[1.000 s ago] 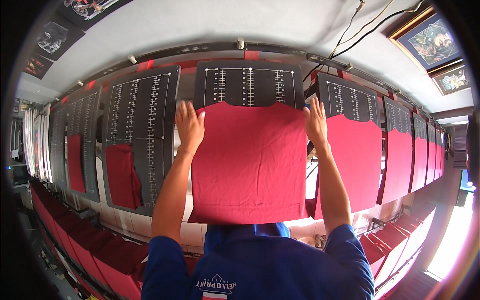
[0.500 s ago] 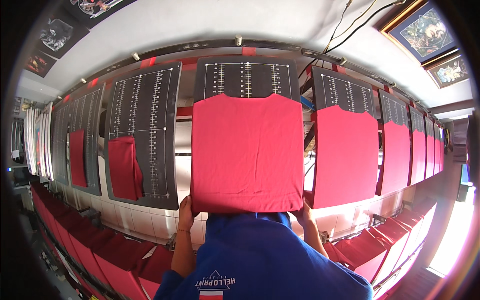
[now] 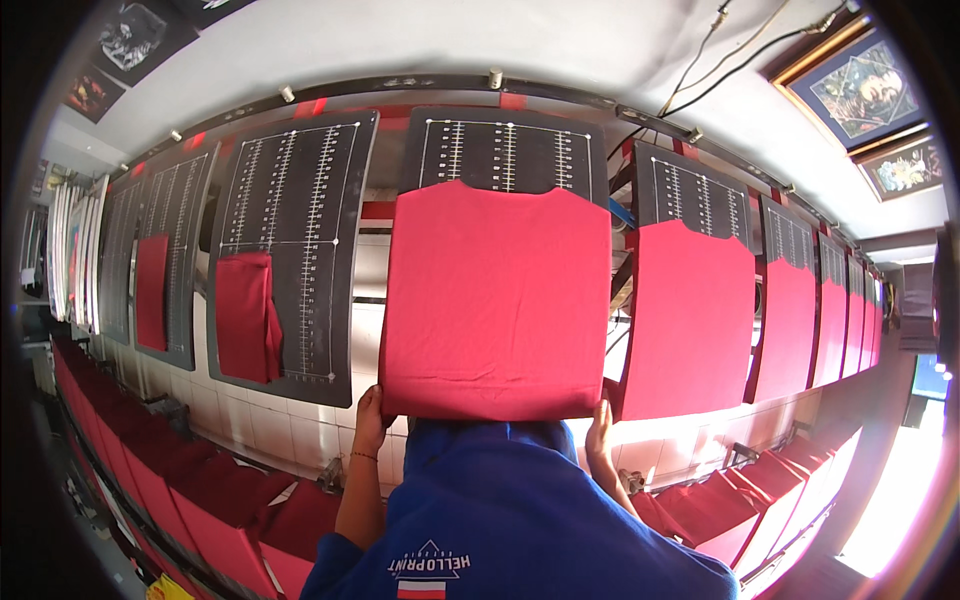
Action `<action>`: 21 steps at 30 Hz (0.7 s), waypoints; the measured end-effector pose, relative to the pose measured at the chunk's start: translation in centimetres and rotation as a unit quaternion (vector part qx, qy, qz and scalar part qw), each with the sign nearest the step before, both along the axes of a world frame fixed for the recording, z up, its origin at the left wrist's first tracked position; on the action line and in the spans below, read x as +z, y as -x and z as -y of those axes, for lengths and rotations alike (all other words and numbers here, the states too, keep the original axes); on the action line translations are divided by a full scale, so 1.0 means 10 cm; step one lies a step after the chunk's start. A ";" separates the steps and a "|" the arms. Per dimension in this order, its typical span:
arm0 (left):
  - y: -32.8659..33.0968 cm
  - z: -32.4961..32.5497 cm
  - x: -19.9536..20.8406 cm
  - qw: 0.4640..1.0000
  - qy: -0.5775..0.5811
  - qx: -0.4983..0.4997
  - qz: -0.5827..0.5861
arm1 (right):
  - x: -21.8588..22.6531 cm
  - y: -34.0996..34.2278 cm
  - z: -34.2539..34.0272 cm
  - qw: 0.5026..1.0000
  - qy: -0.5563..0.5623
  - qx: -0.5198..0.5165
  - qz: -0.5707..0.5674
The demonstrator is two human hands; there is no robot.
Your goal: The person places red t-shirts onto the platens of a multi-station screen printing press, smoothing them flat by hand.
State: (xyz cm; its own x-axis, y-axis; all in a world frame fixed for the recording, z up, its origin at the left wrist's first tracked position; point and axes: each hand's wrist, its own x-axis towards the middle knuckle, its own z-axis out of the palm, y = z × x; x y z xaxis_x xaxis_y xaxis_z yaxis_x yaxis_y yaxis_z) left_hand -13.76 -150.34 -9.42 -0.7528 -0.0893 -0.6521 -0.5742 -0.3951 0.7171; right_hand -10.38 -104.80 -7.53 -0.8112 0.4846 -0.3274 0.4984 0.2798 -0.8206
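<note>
- Large gold-framed picture (image 3: 868, 90) on the white wall (image 3: 400, 45), upper right
- Smaller framed picture (image 3: 905, 167) just below it
- Dark posters (image 3: 132, 40), upper left
- Yellow item (image 3: 167, 588), lower left corner

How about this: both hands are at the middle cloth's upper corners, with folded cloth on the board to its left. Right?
Upper is wrong: the head view shows the left hand and right hand at the lower corners of the middle cloth. Folded cloth is on the left board.

Wall (image 3: 400, 50): white, beyond my fingers (image 3: 370, 410)
Framed pictures (image 3: 862, 92): past them, upper right
Floor (image 3: 290, 422): pale tiles, below them
Light: bright opening (image 3: 905, 475), far right
</note>
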 end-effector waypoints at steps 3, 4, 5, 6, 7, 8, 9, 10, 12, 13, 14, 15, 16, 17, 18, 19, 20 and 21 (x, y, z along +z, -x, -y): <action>-0.08 0.01 0.03 0.999 0.022 0.031 0.002 | 0.63 0.52 0.62 0.927 -0.302 0.220 -0.022; -0.09 0.00 0.03 0.999 0.029 0.041 0.005 | 0.80 0.84 0.79 0.897 -0.323 0.301 -0.021; -0.07 -0.03 0.03 0.999 0.019 0.031 -0.001 | 0.74 1.10 0.91 0.853 -0.333 0.397 -0.071; -0.07 -0.03 0.04 1.000 0.012 0.024 -0.006 | 0.68 1.38 1.00 0.796 -0.335 0.489 -0.120; -0.07 -0.01 0.04 1.000 0.005 0.017 -0.012 | 0.66 1.74 1.06 0.749 -0.354 0.547 -0.121; -0.09 -0.01 0.03 0.999 -0.007 0.030 -0.009 | 0.64 2.14 1.11 0.699 -0.370 0.600 -0.124; -0.10 -0.01 -0.01 0.999 -0.018 0.043 -0.009 | 0.61 2.62 1.16 0.695 -0.419 0.567 -0.141; -0.11 -0.01 -0.04 0.998 -0.033 0.053 -0.006 | 0.57 3.08 1.15 0.689 -0.468 0.531 -0.154; -0.15 0.03 -0.10 0.997 -0.070 0.037 -0.019 | 0.48 3.76 1.09 0.749 -0.458 0.451 -0.163; -0.23 0.06 -0.15 0.996 -0.073 0.042 -0.025 | 0.40 3.72 1.23 0.744 -0.474 0.440 -0.169; -0.28 0.10 -0.21 0.996 -0.076 0.044 -0.031 | 0.30 3.60 1.42 0.739 -0.490 0.428 -0.174; -0.22 -0.02 -0.16 0.997 -0.036 0.071 -0.020 | 0.21 3.43 1.56 0.733 -0.513 0.412 -0.173; -0.31 0.05 -0.20 0.997 -0.046 0.067 -0.007 | 0.32 2.92 1.82 0.698 -0.473 0.507 -0.182; -0.27 0.00 -0.19 0.995 -0.049 0.084 0.000 | 0.29 2.36 1.90 0.606 -0.504 0.576 -0.217; -0.25 -0.07 -0.19 0.993 -0.050 0.103 0.008 | 0.50 1.84 2.02 0.563 -0.338 0.749 -0.090; -0.28 -0.05 -0.22 0.992 -0.070 0.104 -0.011 | 0.55 1.42 1.89 0.578 -0.173 0.788 -0.123; -0.14 -0.18 -0.08 0.992 -0.045 0.118 0.001 | 0.52 1.48 1.79 0.583 -0.159 0.790 -0.104; -0.27 -0.02 -0.22 0.995 -0.056 0.081 -0.009 | 0.51 1.59 1.77 0.578 -0.141 0.798 -0.094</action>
